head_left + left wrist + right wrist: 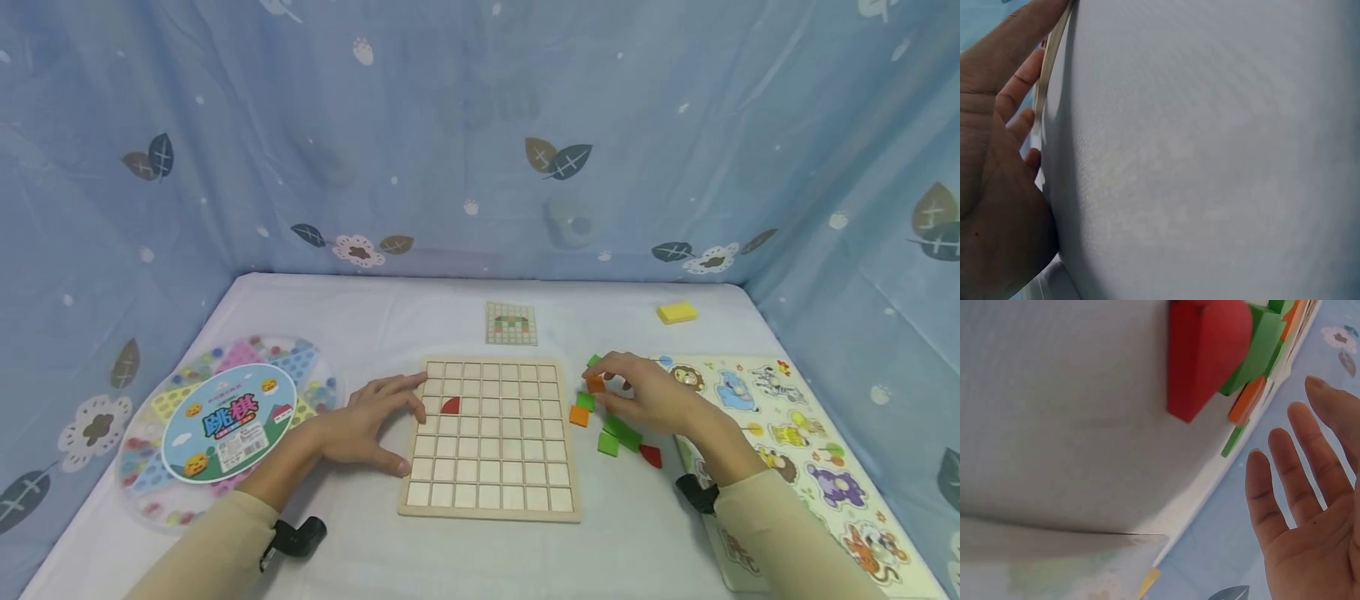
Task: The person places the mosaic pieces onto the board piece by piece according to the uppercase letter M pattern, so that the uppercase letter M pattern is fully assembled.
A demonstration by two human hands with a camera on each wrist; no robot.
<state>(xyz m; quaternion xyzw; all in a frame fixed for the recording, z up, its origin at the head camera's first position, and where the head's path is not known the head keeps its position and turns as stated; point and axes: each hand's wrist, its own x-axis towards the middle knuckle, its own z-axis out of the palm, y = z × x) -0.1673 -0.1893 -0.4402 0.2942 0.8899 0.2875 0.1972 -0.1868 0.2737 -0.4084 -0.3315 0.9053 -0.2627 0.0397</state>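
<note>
A wooden grid board [490,514] lies flat on the table, with one red quarter-round block [450,406] in a cell toward its upper left. My left hand [375,421] rests along the board's left edge, fingers and thumb spread and touching it; the left wrist view shows the thumb and fingers against its thin wooden side. My right hand [648,392] hovers over a loose group of blocks, its fingers loosely extended in the right wrist view with nothing between them. Below it are an orange block [579,416], a green block [608,443] and another red quarter-round block [1213,359].
A small pattern card [512,323] lies behind the board. A yellow block [677,312] sits at the back right. On the left is a round board-game set [228,423]; on the right, beneath my forearm, an animal picture board [806,454]. Blue curtains surround the table.
</note>
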